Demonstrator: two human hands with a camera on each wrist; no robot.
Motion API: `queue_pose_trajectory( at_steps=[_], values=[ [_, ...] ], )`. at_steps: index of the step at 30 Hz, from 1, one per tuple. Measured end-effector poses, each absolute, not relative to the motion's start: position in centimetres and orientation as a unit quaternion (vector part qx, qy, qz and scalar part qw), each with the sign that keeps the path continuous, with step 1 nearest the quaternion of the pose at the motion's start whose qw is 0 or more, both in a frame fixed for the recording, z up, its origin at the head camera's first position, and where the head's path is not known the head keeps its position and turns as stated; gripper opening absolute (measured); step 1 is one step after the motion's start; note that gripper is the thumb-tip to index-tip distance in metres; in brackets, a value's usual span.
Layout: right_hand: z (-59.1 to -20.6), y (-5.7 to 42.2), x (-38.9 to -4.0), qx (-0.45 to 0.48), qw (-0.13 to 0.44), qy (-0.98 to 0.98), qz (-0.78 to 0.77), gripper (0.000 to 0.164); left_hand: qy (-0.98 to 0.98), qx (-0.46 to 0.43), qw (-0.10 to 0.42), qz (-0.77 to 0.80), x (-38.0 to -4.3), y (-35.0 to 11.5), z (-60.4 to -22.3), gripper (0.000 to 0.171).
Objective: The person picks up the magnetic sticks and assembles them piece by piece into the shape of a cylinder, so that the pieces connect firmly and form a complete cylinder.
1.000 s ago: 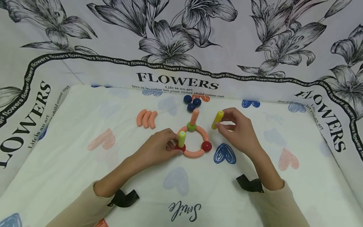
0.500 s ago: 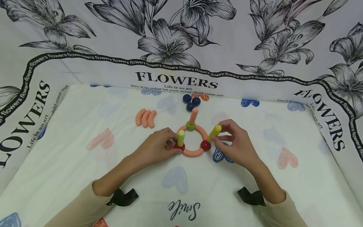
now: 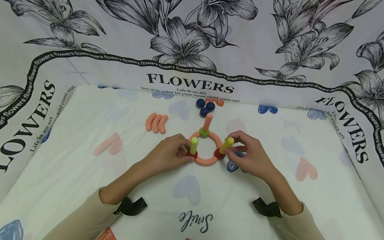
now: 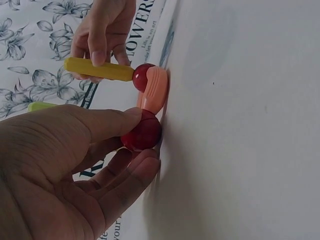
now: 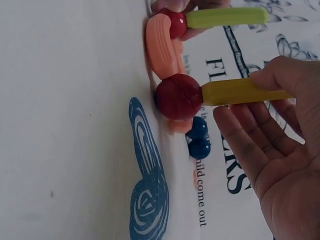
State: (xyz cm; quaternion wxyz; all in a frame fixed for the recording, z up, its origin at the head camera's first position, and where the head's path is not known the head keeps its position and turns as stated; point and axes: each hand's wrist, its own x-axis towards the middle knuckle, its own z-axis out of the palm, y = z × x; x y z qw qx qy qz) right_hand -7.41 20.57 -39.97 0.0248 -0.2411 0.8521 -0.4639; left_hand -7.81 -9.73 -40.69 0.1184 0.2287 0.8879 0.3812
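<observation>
A ring of curved orange pieces (image 3: 206,162) lies on the cloth, joined by two red balls and a green ball (image 3: 204,132). From the green ball rises a straight orange stick (image 3: 207,122). My left hand (image 3: 168,151) pinches the left red ball (image 4: 142,132) between thumb and fingers; a lime stick (image 3: 194,145) stands up from that ball. My right hand (image 3: 250,151) pinches a yellow stick (image 5: 235,92) near its upper part. The stick's lower end meets the right red ball (image 5: 177,97); how deep it sits cannot be told.
Behind the ring, several dark blue balls (image 3: 204,111) are grouped together. Several loose curved orange pieces (image 3: 155,124) lie side by side at the back left. A white cloth (image 3: 156,200) printed with hearts covers the table.
My right hand has brought the yellow stick down and toward me, from beside the ring onto the right red ball. My left hand keeps its hold on the left red ball.
</observation>
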Motion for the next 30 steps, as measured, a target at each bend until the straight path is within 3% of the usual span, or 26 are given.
queue_pose_trajectory(
  at_steps=[18,26,30],
  values=[
    [-40.6,20.5,-7.5,-0.256,0.052,0.849,-0.459,0.029,0.893,0.235,0.102,0.370,-7.7,-9.8,-40.7,0.018],
    [-38.7,22.7,-8.6,-0.245,0.129,0.867,-0.414,0.053,0.891,0.242,0.104,0.369,-7.8,-9.4,-40.4,0.019],
    [-36.6,23.3,-11.0,-0.227,0.100,0.889,-0.386,0.045,0.896,0.233,0.110,0.362,-7.4,-9.7,-40.6,0.018]
  ],
)
